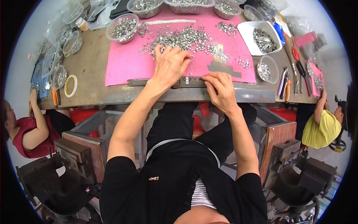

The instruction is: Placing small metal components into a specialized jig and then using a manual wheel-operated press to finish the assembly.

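My left hand (171,65) reaches over the near edge of a pile of small silvery metal pieces (184,39) on a pink mat (123,67). Its fingers are bent downward and their tips are mostly hidden. At the table's front edge my right hand (222,89) has thumb and forefinger close together beside a dark slotted metal bar (194,80). Whatever sits in that pinch is too small to make out. A few bright pieces sit along the bar between my hands.
Tubs of metal pieces (122,29) line the back; a white tray (244,31) and round tub (274,71) stand right. Pliers (282,82) and scissors (295,54) lie beyond. A tape roll (71,86) lies left. People work at both sides.
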### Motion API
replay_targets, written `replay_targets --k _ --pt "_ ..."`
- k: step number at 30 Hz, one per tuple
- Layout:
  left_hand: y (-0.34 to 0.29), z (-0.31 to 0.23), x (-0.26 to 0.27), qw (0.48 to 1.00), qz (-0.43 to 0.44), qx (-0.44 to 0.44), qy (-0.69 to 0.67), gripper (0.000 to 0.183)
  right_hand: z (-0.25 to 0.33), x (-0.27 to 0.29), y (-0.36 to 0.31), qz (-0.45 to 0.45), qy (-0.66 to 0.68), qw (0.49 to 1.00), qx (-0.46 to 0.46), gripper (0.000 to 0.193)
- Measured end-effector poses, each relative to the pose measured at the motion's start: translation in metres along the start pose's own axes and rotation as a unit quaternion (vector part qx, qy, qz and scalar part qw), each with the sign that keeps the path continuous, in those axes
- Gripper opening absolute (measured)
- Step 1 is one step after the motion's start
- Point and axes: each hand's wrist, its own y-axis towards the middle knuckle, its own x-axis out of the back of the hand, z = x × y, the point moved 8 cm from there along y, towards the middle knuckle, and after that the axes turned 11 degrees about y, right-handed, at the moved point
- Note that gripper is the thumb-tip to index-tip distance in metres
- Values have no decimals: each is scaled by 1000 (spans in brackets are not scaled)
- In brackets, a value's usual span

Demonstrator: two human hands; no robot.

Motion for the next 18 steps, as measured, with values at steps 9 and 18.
replay_targets --k 9,18 --pt "6 -7 -3 998 -4 -42 44 9 -67 -2 45 -23 -20 994 -109 13" --pt "-18 -54 6 993 16 -68 -97 10 -87 -16 56 -17 -123 987 -106 7"
